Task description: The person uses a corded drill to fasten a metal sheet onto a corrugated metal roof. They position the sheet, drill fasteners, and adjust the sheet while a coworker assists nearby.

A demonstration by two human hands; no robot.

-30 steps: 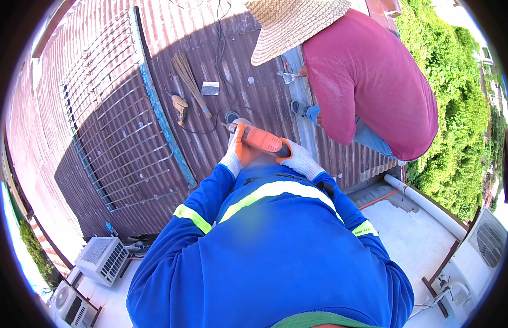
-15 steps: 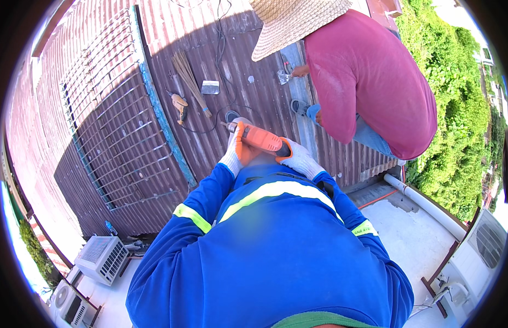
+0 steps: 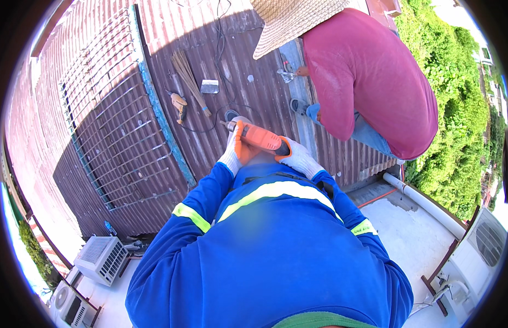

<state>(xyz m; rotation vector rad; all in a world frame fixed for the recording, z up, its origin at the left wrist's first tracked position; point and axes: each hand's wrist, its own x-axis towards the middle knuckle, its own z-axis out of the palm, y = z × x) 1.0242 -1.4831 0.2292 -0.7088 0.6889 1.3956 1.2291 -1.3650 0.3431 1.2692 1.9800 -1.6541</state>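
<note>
I hold an orange power drill across my lap, its grey metal nose end pointing to the left. My left hand, in a white knit glove with orange palm, is wrapped round its front part. At the dark rear end, my right hand, gloved the same way, grips the drill; most of those fingers are hidden behind it. One of my shoes shows on the corrugated roof just beyond the drill's nose.
A co-worker in a straw hat crouches at right, working a flat scraper-like tool on a grey strip. Beyond my left hand lie a tan power tool, a stick broom, a cord and a metal grille.
The co-worker's hand and flat tool have shifted slightly along the grey strip. My hands and the drill stay practically where they were.
</note>
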